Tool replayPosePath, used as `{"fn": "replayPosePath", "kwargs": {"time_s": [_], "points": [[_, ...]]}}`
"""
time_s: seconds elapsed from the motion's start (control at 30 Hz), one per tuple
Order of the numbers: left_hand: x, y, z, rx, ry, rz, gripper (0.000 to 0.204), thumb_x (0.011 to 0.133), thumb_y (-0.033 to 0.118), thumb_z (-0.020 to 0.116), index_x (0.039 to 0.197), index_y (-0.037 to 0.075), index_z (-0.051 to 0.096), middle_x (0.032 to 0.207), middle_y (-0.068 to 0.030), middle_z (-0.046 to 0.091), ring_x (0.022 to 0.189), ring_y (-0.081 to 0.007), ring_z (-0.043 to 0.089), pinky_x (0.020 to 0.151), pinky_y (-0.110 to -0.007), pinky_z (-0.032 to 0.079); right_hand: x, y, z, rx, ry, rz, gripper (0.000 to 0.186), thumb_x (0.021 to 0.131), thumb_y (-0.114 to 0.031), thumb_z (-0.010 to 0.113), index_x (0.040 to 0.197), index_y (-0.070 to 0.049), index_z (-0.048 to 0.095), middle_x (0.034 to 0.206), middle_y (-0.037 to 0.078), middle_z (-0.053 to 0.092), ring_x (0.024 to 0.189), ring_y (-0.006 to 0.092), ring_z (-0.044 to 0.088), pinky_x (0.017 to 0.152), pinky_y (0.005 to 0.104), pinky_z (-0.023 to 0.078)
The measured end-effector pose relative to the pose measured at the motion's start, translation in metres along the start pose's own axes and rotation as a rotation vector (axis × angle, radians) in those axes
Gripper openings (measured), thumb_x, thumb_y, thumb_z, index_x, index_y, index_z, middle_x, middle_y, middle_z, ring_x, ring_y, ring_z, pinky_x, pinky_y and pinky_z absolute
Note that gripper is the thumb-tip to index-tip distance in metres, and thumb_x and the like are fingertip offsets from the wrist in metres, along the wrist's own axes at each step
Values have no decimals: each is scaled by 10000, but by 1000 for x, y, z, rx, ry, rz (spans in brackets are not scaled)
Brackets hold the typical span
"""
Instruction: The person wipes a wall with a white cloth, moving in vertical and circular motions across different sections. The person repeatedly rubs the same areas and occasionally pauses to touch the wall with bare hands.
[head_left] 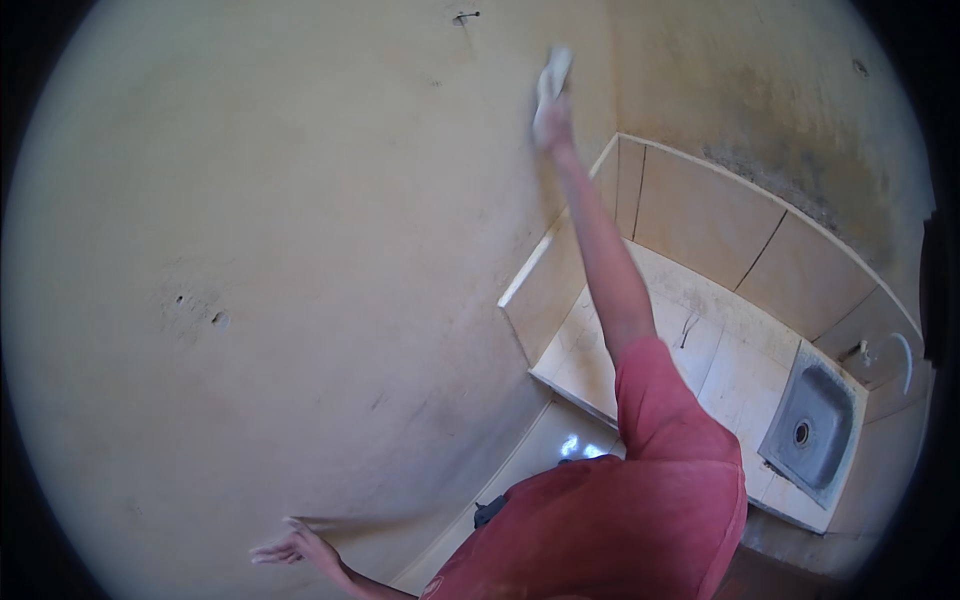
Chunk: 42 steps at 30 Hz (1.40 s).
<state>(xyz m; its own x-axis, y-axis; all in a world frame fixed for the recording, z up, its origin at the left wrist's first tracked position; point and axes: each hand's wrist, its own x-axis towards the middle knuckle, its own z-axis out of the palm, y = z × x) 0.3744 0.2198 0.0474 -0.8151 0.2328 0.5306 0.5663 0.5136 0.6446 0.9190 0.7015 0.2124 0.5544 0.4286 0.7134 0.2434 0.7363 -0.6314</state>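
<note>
Right grip (553, 125) was clamped on a white pad (553, 75), blurred, cloth or sponge unclear; pad stuck out just above that grip, at the beige wall (300, 200). Left grip (290, 546) was spread apart, nothing visible in it, well below and left of the right one, wall contact unclear. Step looked like rubbing the wall; next move likely called for firm, flat pressure. Tiled table (725, 365) and grey sink (820, 420) sat below right of the right grip. No readable brands, labels or writing; pale mark (433, 586) on red shirt (620, 510) too small to read
</note>
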Motion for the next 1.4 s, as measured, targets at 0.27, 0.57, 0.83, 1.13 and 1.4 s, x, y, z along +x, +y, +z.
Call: {"fn": "replayPosePath", "kwargs": {"time_s": [0.27,0.57,0.83,1.13,1.4], "points": [[0,-6,0,41,19,-16,1112,901,769,386,1532,121,-260,1580,-159,-344,1481,-441,-197,1192,-580,-37,-91,-61,17,-8,-147,-71,681,1053,-294,361,1563,33,51,1650,195,38,1531,317,12,1240,422,15],[3,-5,-8,32,19,6,1112,901,759,409,1533,137,-261,1569,-170,-359,1471,-453,-216,1194,-581,-25,-131,-79,15,-27,-188,-169,673,1044,-240,406,1568,19,72,1649,196,59,1526,341,69,1233,428,66],[6,-15,6,50,9,-8,1132,893,769,413,1531,123,-264,1569,-188,-350,1476,-452,-196,1195,-574,-17,84,-41,-7,-163,-195,156,626,1049,-291,381,1536,56,195,1565,280,282,1465,377,276,1209,445,216],[6,-13,-6,23,51,15,1151,879,790,407,1532,116,-260,1574,-188,-340,1487,-427,-187,1199,-561,-12,-252,-78,-19,-68,-367,-61,689,1002,-156,426,1575,5,78,1651,199,6,1531,344,15,1227,481,20],[12,-12,10,23,-14,22,1170,878,791,408,1522,90,-272,1572,-180,-349,1482,-440,-193,1195,-567,-25,76,80,-53,-32,-14,379,708,1054,-367,397,1549,56,119,1637,212,118,1524,306,101,1243,365,84]]}}
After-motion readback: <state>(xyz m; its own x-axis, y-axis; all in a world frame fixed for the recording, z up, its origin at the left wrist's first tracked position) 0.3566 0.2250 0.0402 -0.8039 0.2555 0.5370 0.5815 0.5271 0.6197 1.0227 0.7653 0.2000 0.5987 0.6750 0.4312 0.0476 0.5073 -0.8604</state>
